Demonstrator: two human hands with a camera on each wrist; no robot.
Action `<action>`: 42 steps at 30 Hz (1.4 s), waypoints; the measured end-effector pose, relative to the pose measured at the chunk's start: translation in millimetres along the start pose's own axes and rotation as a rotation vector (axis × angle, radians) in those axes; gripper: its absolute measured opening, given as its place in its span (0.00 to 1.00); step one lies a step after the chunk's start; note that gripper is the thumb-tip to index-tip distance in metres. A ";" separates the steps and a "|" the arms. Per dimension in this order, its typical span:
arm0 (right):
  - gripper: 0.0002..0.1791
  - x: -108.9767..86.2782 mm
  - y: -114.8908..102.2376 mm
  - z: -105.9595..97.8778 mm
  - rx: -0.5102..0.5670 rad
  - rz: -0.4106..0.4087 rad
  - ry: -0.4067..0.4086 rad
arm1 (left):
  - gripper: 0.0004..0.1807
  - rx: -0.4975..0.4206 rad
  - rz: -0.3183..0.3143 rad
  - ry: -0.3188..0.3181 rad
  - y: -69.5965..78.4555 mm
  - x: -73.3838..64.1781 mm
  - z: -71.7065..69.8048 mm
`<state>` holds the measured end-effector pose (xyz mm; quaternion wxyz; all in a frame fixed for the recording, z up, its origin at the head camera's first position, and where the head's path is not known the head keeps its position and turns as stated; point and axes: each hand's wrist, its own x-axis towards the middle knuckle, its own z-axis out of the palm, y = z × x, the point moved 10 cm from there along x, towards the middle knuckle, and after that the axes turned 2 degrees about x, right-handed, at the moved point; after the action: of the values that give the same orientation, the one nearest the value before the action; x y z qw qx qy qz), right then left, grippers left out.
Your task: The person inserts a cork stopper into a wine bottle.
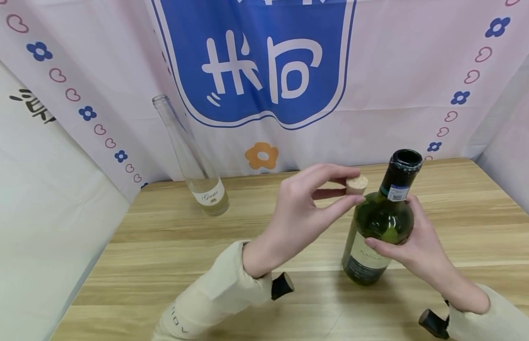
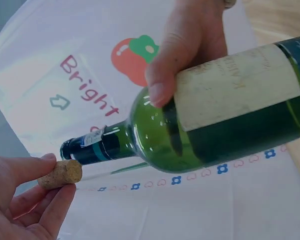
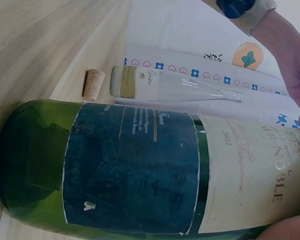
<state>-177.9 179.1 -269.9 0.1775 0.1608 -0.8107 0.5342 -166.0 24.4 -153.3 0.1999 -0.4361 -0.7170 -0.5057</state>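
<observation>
Between thumb and fingertips, my left hand (image 1: pixel 303 206) pinches a cork (image 1: pixel 356 185) just left of the neck of a green wine bottle (image 1: pixel 377 222). The cork is apart from the bottle's mouth in the head view, and the mouth is uncovered. My right hand (image 1: pixel 424 248) grips the bottle around its body, thumb across the front by the cream label (image 2: pixel 239 82). The bottle leans slightly; whether its base touches the table, I cannot tell. In the left wrist view the held cork (image 2: pixel 62 174) shows its speckled side.
A clear long-necked bottle (image 1: pixel 192 166) stands at the table's back left. Another cork (image 3: pixel 93 85) is on the wooden table (image 1: pixel 162 265) near it in the right wrist view. Behind the table hangs a printed cloth (image 1: pixel 375 123). Dark cylindrical pieces (image 1: pixel 283 285) jut from both sleeves.
</observation>
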 end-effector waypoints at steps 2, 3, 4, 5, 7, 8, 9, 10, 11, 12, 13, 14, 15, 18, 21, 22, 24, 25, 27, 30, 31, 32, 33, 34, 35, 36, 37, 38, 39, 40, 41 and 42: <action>0.47 -0.2 -0.6 -0.1 -0.001 -0.008 -0.001 | 0.15 -0.020 0.015 0.016 4.3 4.9 -0.4; 0.47 -0.3 -0.9 0.0 0.004 -0.012 -0.001 | 0.15 -0.026 0.023 0.024 6.4 7.4 -0.5; 0.47 -0.4 -1.2 -0.1 0.004 -0.016 0.000 | 0.15 -0.036 0.031 0.032 8.4 9.9 -0.5; 0.48 -0.4 -1.7 -0.4 0.004 -0.022 0.002 | 0.15 -0.043 0.041 0.040 10.6 12.6 -0.6; 0.48 -0.1 -2.7 -0.7 0.008 -0.032 0.005 | 0.15 -0.056 0.062 0.055 15.8 18.1 -0.7; 0.49 0.0 -3.0 -0.8 0.011 -0.034 0.007 | 0.15 -0.062 0.072 0.061 18.7 20.9 -0.8; 0.49 0.1 -3.3 -0.9 0.014 -0.036 0.007 | 0.14 -0.069 0.080 0.066 21.9 23.8 -0.8; 0.49 0.2 -3.6 -0.9 0.015 -0.038 0.008 | 0.14 -0.080 0.087 0.069 24.8 26.6 -0.9; 0.49 0.3 -3.8 -1.0 0.018 -0.038 0.008 | 0.14 -0.087 0.091 0.071 27.9 29.4 -0.8; 0.49 0.4 -3.9 -0.9 0.023 -0.038 0.008 | 0.14 -0.094 0.094 0.072 30.7 32.0 -0.5; 0.48 0.6 -4.0 -0.7 0.028 -0.038 0.006 | 0.14 -0.097 0.096 0.073 33.3 34.4 -0.2; 0.48 0.6 -3.9 -0.5 0.032 -0.037 0.005 | 0.15 -0.107 0.099 0.072 35.5 36.6 0.3; 0.48 0.6 -3.9 -0.3 0.032 -0.036 0.004 | 0.15 -0.118 0.105 0.069 36.7 38.8 1.6; 0.49 0.7 -3.5 0.3 0.030 -0.031 -0.002 | 0.15 -0.163 0.152 0.064 35.5 44.2 7.5; 0.49 0.7 -3.3 0.8 0.023 -0.026 -0.009 | 0.16 -0.194 0.220 0.061 20.8 49.8 19.0; 0.49 0.8 -3.4 1.0 0.023 -0.026 -0.011 | 0.17 -0.194 0.234 0.062 16.5 51.8 21.8; 0.49 0.9 -3.5 1.1 0.026 -0.028 -0.012 | 0.18 -0.177 0.249 0.062 9.1 55.1 27.0; 0.49 0.9 -3.6 1.2 0.026 -0.030 -0.012 | 0.17 -0.163 0.250 0.065 8.9 56.6 27.4; 0.49 1.0 -3.7 1.2 0.030 -0.033 -0.011 | 0.16 -0.121 0.232 0.071 12.2 58.7 25.8; 0.49 1.0 -3.3 1.0 0.032 -0.034 -0.006 | 0.15 -0.054 0.168 0.053 24.1 60.1 20.9; 0.48 1.0 -3.0 0.9 0.030 -0.033 -0.005 | 0.14 -0.035 0.150 0.046 27.3 60.5 19.7; 0.48 0.9 -2.7 0.8 0.029 -0.032 -0.004 | 0.15 -0.019 0.129 0.036 28.9 60.8 19.4; 0.49 0.8 -2.4 0.7 0.026 -0.031 -0.003 | 0.15 -0.018 0.119 0.030 30.7 60.9 19.3; 0.49 0.9 -2.3 0.5 0.024 -0.031 -0.003 | 0.14 -0.016 0.111 0.024 31.1 61.2 19.9; 0.49 0.9 -2.2 0.4 0.020 -0.030 -0.003 | 0.14 -0.015 0.105 0.017 30.9 61.3 20.7; 0.49 0.9 -2.3 0.5 0.021 -0.030 -0.005 | 0.14 -0.014 0.104 0.013 30.4 61.4 21.7; 0.49 1.0 -2.5 0.6 0.023 -0.031 -0.006 | 0.14 -0.011 0.101 0.007 29.0 61.4 23.0; 0.49 1.0 -2.7 0.7 0.027 -0.032 -0.007 | 0.13 -0.006 0.100 0.000 27.2 61.3 24.4; 0.49 1.0 -3.0 0.8 0.031 -0.034 -0.008 | 0.13 0.004 0.099 -0.002 23.8 61.1 26.3; 0.49 1.1 -3.3 0.8 0.034 -0.035 -0.009 | 0.13 0.014 0.100 -0.005 22.3 60.6 27.0; 0.49 1.0 -3.5 0.9 0.035 -0.036 -0.009 | 0.13 0.027 0.106 -0.007 21.3 60.0 27.6; 0.49 1.1 -3.6 0.9 0.036 -0.037 -0.008 | 0.12 0.042 0.114 -0.008 20.9 59.5 27.9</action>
<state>-177.3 176.8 -266.9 0.1810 0.1811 -0.7986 0.5447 -176.5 76.9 -109.9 0.2346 -0.4741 -0.7021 -0.4767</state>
